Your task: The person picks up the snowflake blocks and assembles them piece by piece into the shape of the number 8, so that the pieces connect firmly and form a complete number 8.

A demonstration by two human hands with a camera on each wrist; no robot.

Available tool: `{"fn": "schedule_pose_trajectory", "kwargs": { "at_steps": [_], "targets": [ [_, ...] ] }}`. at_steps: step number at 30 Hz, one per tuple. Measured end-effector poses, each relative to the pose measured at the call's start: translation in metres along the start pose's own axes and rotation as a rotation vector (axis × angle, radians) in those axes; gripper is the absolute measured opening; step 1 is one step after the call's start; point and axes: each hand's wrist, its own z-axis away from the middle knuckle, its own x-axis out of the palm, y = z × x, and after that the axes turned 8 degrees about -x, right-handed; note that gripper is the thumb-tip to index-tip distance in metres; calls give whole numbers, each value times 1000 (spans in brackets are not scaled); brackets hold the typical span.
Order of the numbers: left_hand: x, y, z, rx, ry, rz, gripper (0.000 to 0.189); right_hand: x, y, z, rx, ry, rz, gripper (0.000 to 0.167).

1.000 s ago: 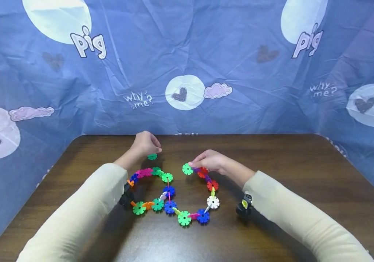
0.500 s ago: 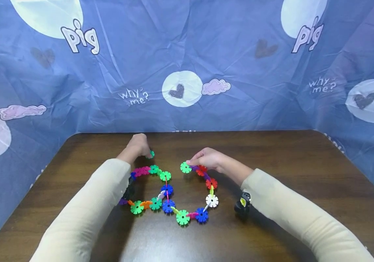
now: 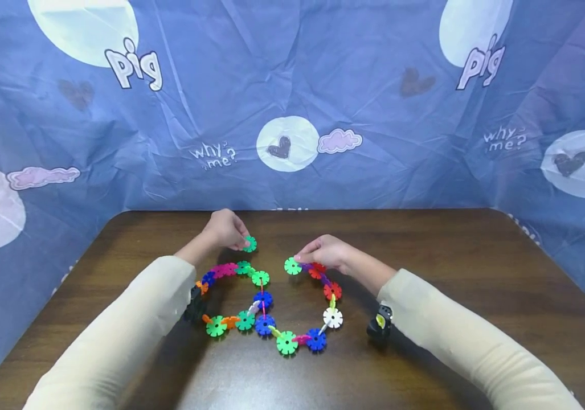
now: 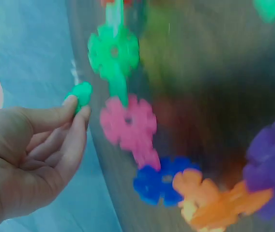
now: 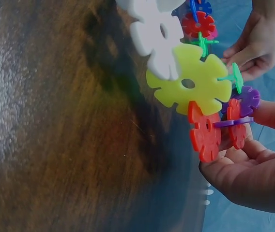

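My left hand (image 3: 226, 229) pinches a green snowflake disc (image 3: 250, 244) between thumb and fingers, behind the left loop of linked discs. In the left wrist view this green disc (image 4: 82, 94) shows edge-on at the fingertips. My right hand (image 3: 330, 250) grips the far end of the right-hand chain, around its purple and red discs (image 5: 246, 100). A light green disc (image 3: 293, 266) sticks out at that chain's tip, by the right thumb. A gap separates this tip from the light green disc (image 3: 260, 278) at the top of the left loop.
Linked discs form a figure with two rounds on the brown wooden table (image 3: 425, 256). Blue discs (image 3: 265, 325) join the rounds in the middle; a white disc (image 3: 332, 318) lies on the right side. A blue printed cloth (image 3: 292, 74) hangs behind the table.
A second ago the green disc showed flatter beneath my left fingers. The hand dipped over it, and now pinches it face-on, slightly farther right. My right hand keeps its hold on the chain.
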Motion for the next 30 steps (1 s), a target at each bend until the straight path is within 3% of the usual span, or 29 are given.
{"fn": "schedule_pose_trajectory", "kwargs": {
  "at_steps": [4,11,21,28,30],
  "targets": [
    [13,15,28,100,-12,33,10,0,3,0,-3,9,-2,31],
    [39,23,55,201,22,75,8,-2,4,0,-3,32,4,32],
    [55,27,67,301,111,91,8,-3,5,1,8,52,-29,33],
    [60,30,69,360,170,-9,8,-2,3,1,26,35,-47,34],
    [59,29,70,352,185,-28,9,-3,2,1,39,42,-51,34]
  ]
}}
